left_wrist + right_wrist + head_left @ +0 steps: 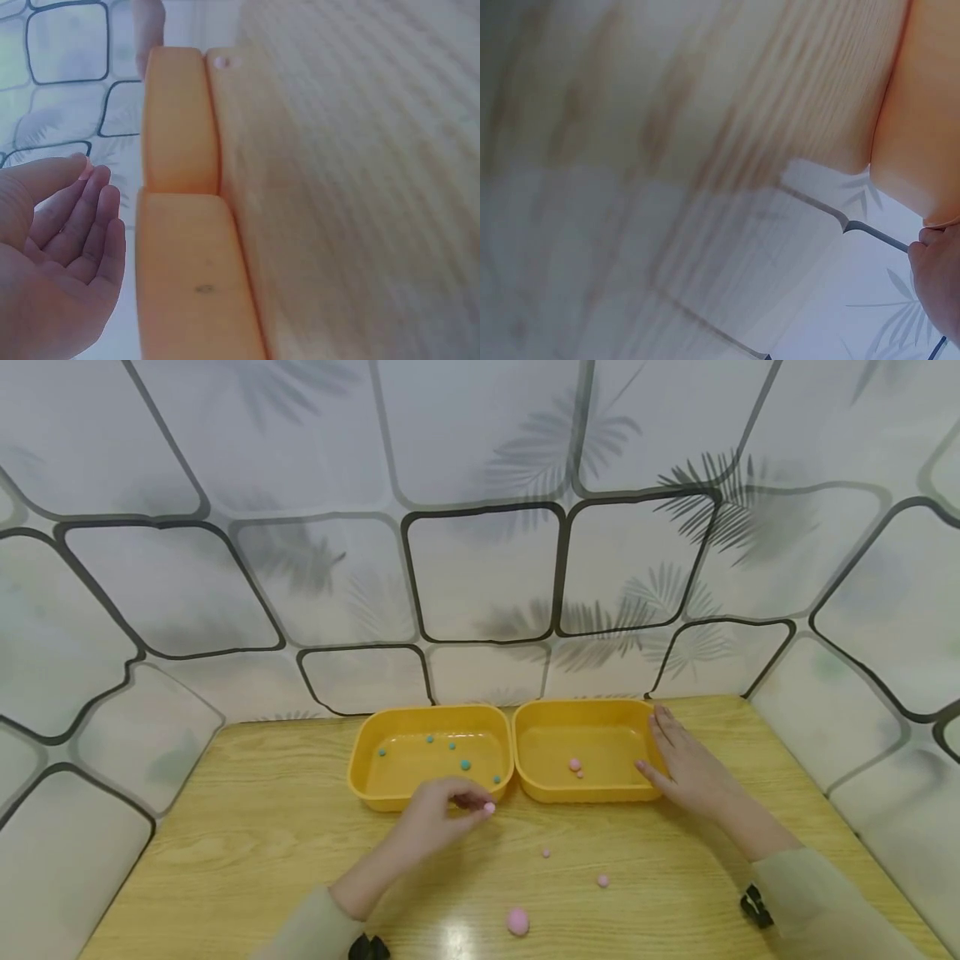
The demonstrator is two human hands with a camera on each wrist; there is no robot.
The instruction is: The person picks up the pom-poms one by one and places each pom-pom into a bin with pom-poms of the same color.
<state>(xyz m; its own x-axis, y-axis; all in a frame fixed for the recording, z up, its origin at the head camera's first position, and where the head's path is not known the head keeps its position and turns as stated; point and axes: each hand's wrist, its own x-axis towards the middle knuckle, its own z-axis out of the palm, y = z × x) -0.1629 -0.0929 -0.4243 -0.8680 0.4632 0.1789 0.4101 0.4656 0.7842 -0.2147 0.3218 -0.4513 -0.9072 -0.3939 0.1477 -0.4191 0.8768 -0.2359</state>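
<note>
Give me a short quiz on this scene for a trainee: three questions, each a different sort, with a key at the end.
1. Choose one. What does the left hand pinch?
A) a teal ball
B) a pink ball
C) a tray's rim

2. True or false: the right hand is at the tray that holds the teal balls.

3. Fill in the blank: in the head view, ___ loose pink balls lie on the table outside the trays.

Key
1. B
2. False; it is at the right-hand yellow tray, which has pink balls in it.
3. three
</note>
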